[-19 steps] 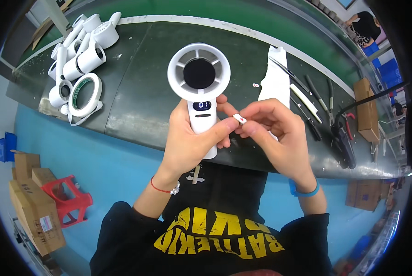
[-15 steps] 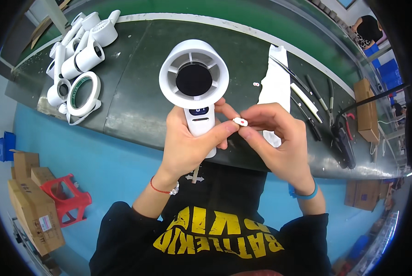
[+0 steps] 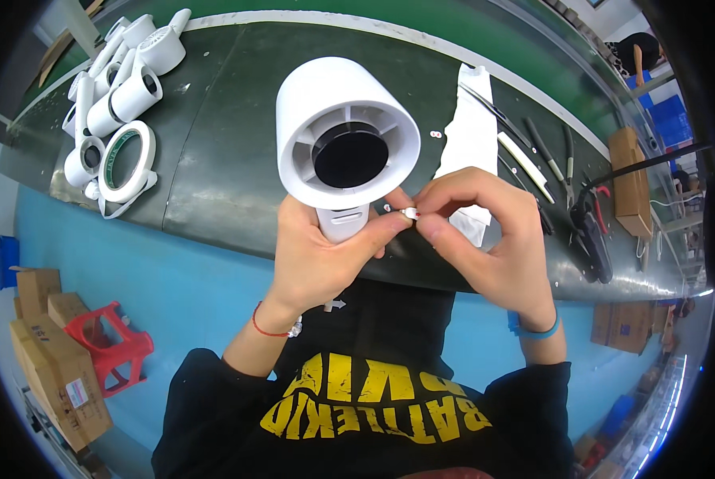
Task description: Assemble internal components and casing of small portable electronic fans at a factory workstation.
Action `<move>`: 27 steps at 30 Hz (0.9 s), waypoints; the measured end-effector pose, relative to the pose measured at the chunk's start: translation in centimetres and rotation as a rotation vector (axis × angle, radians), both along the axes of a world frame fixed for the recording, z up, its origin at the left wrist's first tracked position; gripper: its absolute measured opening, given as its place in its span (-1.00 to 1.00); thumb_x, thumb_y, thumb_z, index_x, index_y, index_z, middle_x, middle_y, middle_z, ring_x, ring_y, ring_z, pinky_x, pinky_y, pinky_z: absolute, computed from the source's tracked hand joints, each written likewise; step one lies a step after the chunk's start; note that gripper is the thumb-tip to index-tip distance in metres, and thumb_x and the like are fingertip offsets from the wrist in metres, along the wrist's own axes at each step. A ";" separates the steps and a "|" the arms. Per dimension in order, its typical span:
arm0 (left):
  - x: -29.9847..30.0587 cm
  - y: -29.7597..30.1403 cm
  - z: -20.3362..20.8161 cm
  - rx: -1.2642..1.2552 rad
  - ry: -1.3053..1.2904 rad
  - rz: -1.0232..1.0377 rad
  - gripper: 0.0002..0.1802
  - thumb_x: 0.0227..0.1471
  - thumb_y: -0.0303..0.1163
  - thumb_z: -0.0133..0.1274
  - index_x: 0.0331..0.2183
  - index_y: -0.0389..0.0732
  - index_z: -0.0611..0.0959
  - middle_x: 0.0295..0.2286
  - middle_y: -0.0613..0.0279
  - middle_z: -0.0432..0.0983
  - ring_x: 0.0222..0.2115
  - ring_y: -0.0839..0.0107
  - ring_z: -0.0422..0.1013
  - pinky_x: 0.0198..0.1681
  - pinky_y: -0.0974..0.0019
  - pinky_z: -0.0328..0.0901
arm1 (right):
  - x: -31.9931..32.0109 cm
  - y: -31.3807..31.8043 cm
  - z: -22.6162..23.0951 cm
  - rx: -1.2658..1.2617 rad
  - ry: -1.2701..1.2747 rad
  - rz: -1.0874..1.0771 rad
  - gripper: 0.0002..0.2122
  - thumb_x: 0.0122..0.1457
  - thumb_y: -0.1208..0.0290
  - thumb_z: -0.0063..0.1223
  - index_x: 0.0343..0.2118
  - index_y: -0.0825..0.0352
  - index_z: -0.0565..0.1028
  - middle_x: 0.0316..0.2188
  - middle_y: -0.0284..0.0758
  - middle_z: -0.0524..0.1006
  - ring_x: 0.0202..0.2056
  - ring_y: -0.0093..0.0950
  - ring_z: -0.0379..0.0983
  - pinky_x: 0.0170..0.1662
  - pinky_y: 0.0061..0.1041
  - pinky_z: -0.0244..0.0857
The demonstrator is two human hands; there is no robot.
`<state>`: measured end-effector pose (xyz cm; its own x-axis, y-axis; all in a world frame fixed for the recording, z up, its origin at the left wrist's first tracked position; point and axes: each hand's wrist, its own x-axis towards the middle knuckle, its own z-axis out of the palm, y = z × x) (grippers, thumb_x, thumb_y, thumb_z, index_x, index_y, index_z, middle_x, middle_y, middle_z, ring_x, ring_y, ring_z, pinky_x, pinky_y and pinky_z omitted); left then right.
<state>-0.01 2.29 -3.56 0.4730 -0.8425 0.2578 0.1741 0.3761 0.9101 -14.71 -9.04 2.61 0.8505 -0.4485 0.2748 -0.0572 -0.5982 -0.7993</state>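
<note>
A white handheld fan (image 3: pixel 325 88) with a black round centre is gripped by its short handle in my left hand (image 3: pixel 309 259). Its barrel tilts so that the ring with spokes faces me. Between the thumb and forefinger of that same hand is a small white piece with a red mark (image 3: pixel 409 213). My right hand (image 3: pixel 497 247) pinches the other side of this piece with thumb and forefinger. A tiny white bit (image 3: pixel 388 207) shows in the gap beside my left fingers; what it rests on is unclear.
On the dark green worktable (image 3: pixel 222 152), several white fans (image 3: pixel 134 100) and a tape roll (image 3: pixel 146 164) lie left. A white cloth (image 3: pixel 469 120), tweezers (image 3: pixel 493 108), pliers (image 3: pixel 569 160) and a cardboard box (image 3: pixel 629 184) lie right. A red stool (image 3: pixel 122 343) stands on the floor.
The fan has tipped, so more of its barrel shows and the small display on its handle is out of sight. The small piece has turned between my fingertips, its red-marked face now less visible.
</note>
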 end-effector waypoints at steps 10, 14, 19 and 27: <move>0.5 0.0 0.3 0.055 -0.027 0.045 -0.66 -0.09 -0.68 0.25 -0.19 -0.37 0.60 -0.40 0.21 0.62 -0.54 0.63 0.44 -0.55 0.55 0.32 | 1.2 -0.3 0.9 -0.585 0.080 0.030 -0.81 -0.13 0.66 0.18 -0.39 0.35 0.51 -0.42 -0.26 0.54 -0.40 -0.29 0.50 -0.33 -0.45 0.40; -1.0 -0.6 0.7 0.242 -0.021 0.087 -0.59 -0.16 -0.69 0.25 -0.20 -0.33 0.49 -0.46 0.21 0.51 -0.56 0.54 0.42 -0.58 0.49 0.28 | 0.2 -0.3 -0.7 -0.602 0.014 -0.015 -0.83 -0.18 0.56 0.14 -0.46 0.33 0.42 -0.46 -0.28 0.47 -0.44 -0.29 0.44 -0.39 -0.35 0.36; -0.1 -0.1 -0.3 0.236 -0.045 0.165 -0.59 -0.04 -0.71 0.12 -0.13 -0.31 0.40 -0.43 0.18 0.47 -0.61 0.60 0.32 -0.59 0.51 0.20 | 1.4 0.8 -3.3 -0.643 -0.104 -0.115 -0.81 -0.18 0.54 0.12 -0.44 0.32 0.41 -0.45 -0.29 0.41 -0.43 -0.31 0.36 -0.39 -0.37 0.27; -0.2 -0.6 0.3 0.156 0.109 0.096 -0.63 0.06 -0.65 0.08 -0.09 -0.30 0.38 -0.33 0.13 0.45 -0.64 0.59 0.29 -0.63 0.52 0.21 | -10.8 8.6 -9.9 0.486 -0.759 -0.870 -0.94 0.22 0.50 -0.10 -0.36 0.34 0.33 -0.51 -0.40 0.35 -0.52 -0.63 0.18 -0.45 -0.60 0.14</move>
